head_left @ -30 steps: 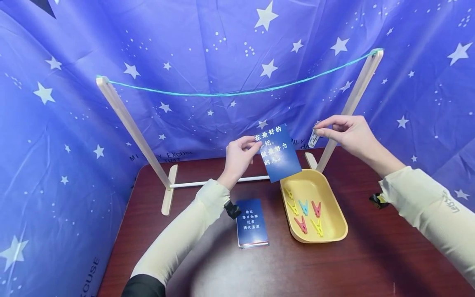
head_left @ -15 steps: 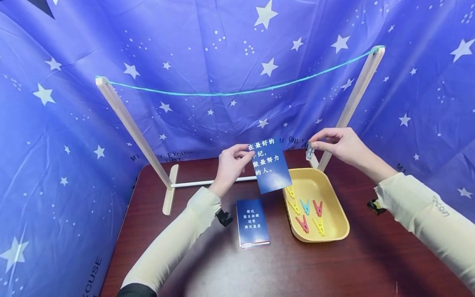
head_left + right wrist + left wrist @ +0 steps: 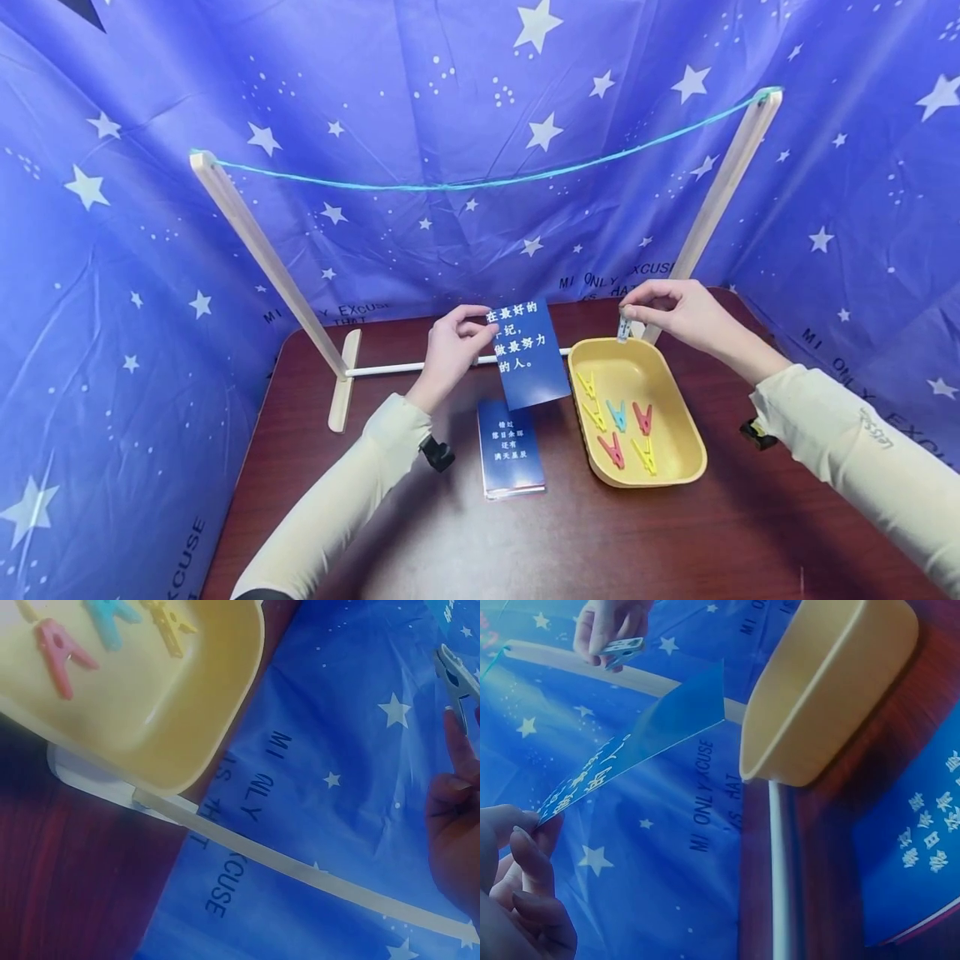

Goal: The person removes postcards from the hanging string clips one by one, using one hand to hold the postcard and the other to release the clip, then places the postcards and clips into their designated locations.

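My left hand [image 3: 452, 352] pinches a dark blue card [image 3: 531, 367] with white printed characters by its left edge. The card hangs over the stack of blue cards [image 3: 513, 471] on the table. In my right hand [image 3: 678, 319] a pale clothespin [image 3: 624, 324] is held between thumb and fingertips, above the far end of the yellow tray [image 3: 686, 417]. The left wrist view shows this clothespin [image 3: 622, 648] beyond the tilted card [image 3: 660, 720]. In the right wrist view the clothespin [image 3: 456, 679] points up from the fingers. Several coloured clothespins [image 3: 617, 417] lie inside the tray.
Behind both hands stands a frame with a left wooden post [image 3: 270, 267], a right wooden post [image 3: 723, 183] and a white crossbar [image 3: 390, 367]. A sagging turquoise string [image 3: 450, 187] joins the post tops. A starry blue curtain [image 3: 420, 100] surrounds the dark wooden table [image 3: 465, 550].
Both hands have come lower, the left also moving leftward. The card now overlaps the stack in the head view, and the pale clothespin has dropped toward the tray's far rim. Both grips are kept.
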`<state>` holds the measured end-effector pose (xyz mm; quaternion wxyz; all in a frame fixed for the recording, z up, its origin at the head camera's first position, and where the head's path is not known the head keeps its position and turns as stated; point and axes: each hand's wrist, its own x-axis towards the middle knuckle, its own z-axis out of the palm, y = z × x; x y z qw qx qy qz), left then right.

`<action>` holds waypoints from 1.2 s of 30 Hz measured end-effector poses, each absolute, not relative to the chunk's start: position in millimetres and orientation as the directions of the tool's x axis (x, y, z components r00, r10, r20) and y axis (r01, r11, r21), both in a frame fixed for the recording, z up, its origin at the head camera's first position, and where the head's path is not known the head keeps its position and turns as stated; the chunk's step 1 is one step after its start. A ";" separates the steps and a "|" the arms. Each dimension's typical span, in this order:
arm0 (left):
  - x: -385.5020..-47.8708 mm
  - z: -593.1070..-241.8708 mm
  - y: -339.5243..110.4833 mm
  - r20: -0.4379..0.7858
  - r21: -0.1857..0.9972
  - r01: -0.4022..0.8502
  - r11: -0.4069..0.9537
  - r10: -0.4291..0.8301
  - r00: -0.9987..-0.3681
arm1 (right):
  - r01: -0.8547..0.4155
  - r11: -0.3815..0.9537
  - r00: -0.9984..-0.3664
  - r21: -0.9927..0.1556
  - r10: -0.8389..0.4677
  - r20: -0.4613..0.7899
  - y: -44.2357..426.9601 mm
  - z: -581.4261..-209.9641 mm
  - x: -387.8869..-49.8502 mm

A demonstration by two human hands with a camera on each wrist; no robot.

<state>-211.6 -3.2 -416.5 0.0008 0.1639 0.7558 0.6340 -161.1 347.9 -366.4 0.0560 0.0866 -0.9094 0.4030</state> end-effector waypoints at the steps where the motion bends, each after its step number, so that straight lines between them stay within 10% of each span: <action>1: -211.5 -418.5 -4.7 0.198 0.960 0.239 0.147 0.249 -0.948 | -0.197 0.664 -0.980 -0.721 -0.106 0.171 347.6 -367.6 -161.3; 36: -193.6 -509.0 -34.4 -0.112 0.963 -0.021 0.268 0.327 -0.938 | -0.167 0.737 -0.986 -0.655 -0.143 0.090 340.5 -422.2 -158.7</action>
